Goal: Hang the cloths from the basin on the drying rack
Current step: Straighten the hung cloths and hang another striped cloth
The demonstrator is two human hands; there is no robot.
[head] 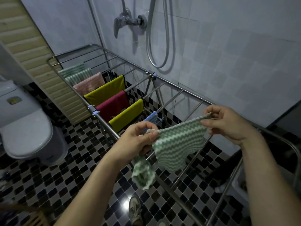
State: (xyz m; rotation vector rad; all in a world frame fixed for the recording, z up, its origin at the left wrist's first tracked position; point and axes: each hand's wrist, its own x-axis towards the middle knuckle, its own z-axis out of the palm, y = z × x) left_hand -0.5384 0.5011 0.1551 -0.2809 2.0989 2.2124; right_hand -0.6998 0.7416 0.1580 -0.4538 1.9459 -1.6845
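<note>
A green and white wavy-striped cloth (175, 144) is stretched between both hands above the near part of the metal drying rack (169, 84). My left hand (138, 137) pinches its left top corner, and a loose end of the cloth dangles below that hand. My right hand (228, 123) pinches the right top corner. Several cloths hang on the rack's bars: two green striped ones (76, 71), a pink one (89, 84), a yellow one (105, 90), a maroon one (114, 103), a second yellow one (127, 115) and a blue striped one (152, 117). The basin is not in view.
A toilet (26, 128) stands at the left on the black and white checkered floor (65, 160). A shower mixer (128, 20) and hose (156, 38) are on the tiled wall behind the rack. A folding door (32, 62) runs along the rack's left. A shoe (135, 209) shows below.
</note>
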